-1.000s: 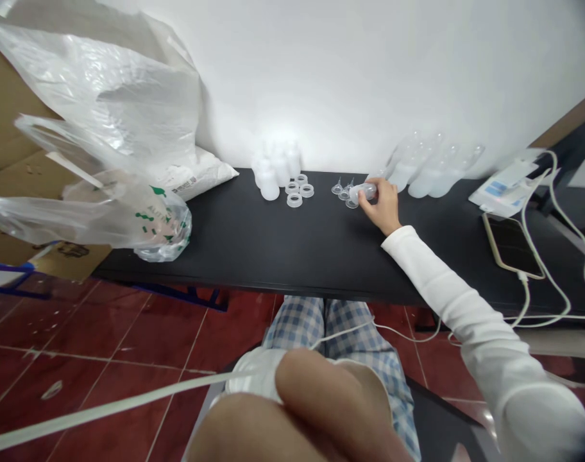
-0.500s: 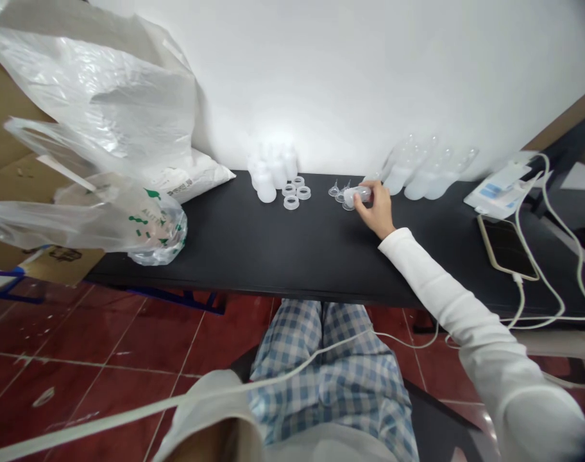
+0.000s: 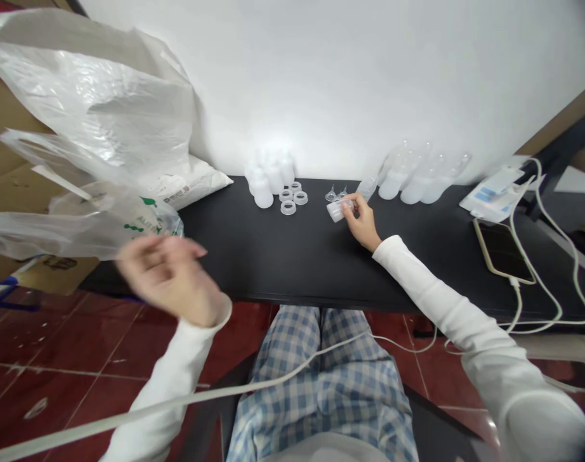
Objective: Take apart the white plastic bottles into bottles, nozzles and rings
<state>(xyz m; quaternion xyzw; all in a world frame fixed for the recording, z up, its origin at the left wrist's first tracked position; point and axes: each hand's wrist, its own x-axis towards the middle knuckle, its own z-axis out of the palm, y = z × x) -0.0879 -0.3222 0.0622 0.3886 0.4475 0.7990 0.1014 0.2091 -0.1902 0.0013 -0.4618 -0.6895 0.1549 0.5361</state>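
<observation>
My right hand [image 3: 360, 221] rests on the black table [image 3: 273, 256] with its fingers closed around a small clear plastic bottle [image 3: 338, 210] lying on its side. Clear silicone teats [image 3: 335, 192] stand just behind it. My left hand [image 3: 170, 277] hovers in the air over the table's front left edge, blurred by motion, fingers loosely spread and holding nothing. White rings [image 3: 290, 199] and small white bottles [image 3: 266, 179] stand at the back, left of the right hand.
A row of clear bottles [image 3: 420, 173] leans against the white wall at the back right. A phone [image 3: 501, 251] on a charging cable and a white pack [image 3: 494, 192] lie at the right. Plastic bags [image 3: 95, 147] fill the left end.
My left hand has risen from my lap into view over the table's front left edge. My right hand has drawn the small bottle a little toward me and to the left.
</observation>
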